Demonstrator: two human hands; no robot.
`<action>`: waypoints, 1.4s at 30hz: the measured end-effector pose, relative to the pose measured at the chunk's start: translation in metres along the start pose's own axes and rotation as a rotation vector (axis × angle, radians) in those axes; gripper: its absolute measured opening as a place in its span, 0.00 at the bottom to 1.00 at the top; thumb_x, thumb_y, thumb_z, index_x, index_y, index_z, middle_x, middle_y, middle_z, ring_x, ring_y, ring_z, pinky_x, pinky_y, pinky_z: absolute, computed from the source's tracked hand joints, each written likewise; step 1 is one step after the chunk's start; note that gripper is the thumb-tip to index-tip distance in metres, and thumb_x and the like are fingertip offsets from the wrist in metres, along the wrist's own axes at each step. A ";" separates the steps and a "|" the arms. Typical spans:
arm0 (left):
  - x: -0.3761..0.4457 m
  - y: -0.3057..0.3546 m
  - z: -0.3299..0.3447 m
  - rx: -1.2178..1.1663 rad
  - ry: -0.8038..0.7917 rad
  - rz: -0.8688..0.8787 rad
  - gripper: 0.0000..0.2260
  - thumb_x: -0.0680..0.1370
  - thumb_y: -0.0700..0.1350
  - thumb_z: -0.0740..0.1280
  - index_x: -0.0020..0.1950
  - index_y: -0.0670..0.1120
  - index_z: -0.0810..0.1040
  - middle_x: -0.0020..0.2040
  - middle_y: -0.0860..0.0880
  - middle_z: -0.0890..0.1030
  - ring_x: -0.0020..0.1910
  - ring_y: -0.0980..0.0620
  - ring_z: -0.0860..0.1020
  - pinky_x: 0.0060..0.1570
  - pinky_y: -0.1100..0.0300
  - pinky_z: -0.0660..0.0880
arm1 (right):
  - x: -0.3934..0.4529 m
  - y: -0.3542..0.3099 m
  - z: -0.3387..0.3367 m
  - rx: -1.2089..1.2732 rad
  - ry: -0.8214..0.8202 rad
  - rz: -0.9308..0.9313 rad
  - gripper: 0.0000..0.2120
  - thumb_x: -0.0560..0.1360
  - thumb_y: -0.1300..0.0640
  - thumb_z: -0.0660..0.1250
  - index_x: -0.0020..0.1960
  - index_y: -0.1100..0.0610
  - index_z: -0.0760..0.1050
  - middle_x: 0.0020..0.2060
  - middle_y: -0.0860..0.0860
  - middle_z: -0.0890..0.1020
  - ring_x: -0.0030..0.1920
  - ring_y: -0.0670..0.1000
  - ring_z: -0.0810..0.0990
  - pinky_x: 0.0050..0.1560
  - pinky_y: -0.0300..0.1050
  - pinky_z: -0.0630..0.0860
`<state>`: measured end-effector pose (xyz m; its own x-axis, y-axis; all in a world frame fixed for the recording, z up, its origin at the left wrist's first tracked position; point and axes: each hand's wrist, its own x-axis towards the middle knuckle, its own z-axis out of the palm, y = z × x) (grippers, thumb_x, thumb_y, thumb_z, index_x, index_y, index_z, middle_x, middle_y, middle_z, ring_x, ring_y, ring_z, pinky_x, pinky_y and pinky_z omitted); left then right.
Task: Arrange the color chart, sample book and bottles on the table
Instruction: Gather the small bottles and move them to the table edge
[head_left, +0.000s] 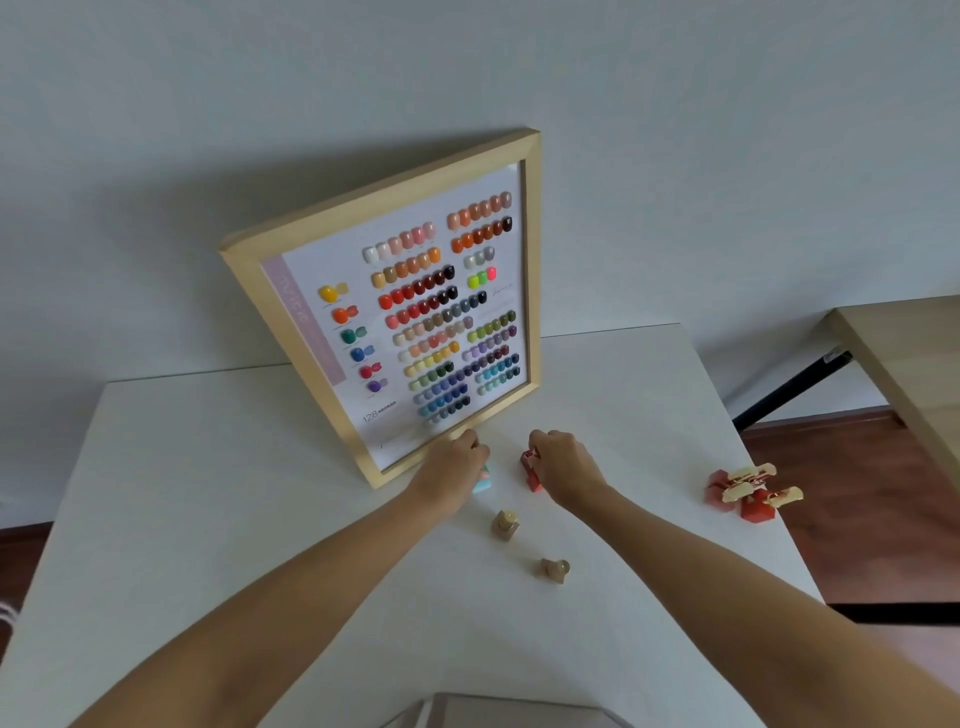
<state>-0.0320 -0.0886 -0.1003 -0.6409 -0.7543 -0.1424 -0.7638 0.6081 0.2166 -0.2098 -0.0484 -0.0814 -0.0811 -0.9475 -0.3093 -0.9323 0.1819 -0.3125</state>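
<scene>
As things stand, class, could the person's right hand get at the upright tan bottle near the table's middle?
Probably yes. The upright tan bottle stands alone on the white table, close beside the right hand, though that hand already grips a red bottle.

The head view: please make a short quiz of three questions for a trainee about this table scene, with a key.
1. True or false: the framed color chart lies flat on the white table.
2. Which bottle does the right hand hold? A) red bottle B) beige bottle C) none
3. Fill in: the beige bottle nearest the camera lies on its ____.

Key:
1. False; it stands tilted, its top toward the wall.
2. A; the red bottle is in its grip, while the left hand covers a light blue-green bottle.
3. side; the other beige bottle stands upright.
</scene>
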 end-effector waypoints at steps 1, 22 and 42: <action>0.002 0.000 -0.001 -0.007 -0.006 -0.008 0.08 0.78 0.44 0.67 0.54 0.42 0.76 0.55 0.44 0.77 0.50 0.47 0.79 0.51 0.56 0.79 | -0.001 0.002 -0.002 -0.005 -0.008 -0.006 0.06 0.78 0.61 0.61 0.52 0.61 0.75 0.44 0.57 0.79 0.41 0.56 0.80 0.44 0.51 0.81; 0.048 0.171 -0.017 -0.094 -0.053 0.296 0.07 0.79 0.39 0.64 0.53 0.38 0.78 0.53 0.43 0.75 0.47 0.42 0.80 0.50 0.49 0.79 | -0.135 0.169 -0.052 0.090 0.090 0.174 0.08 0.79 0.58 0.61 0.55 0.59 0.75 0.46 0.55 0.82 0.41 0.51 0.79 0.41 0.43 0.78; 0.096 0.309 0.037 0.016 -0.138 0.556 0.12 0.76 0.36 0.68 0.60 0.38 0.78 0.63 0.43 0.76 0.59 0.44 0.79 0.62 0.58 0.74 | -0.165 0.273 -0.061 0.206 0.092 0.273 0.09 0.79 0.60 0.63 0.58 0.58 0.75 0.48 0.56 0.80 0.45 0.54 0.81 0.46 0.46 0.81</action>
<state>-0.3321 0.0361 -0.0826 -0.9498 -0.2815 -0.1365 -0.3096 0.9086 0.2804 -0.4726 0.1416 -0.0610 -0.3580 -0.8744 -0.3276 -0.7817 0.4725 -0.4071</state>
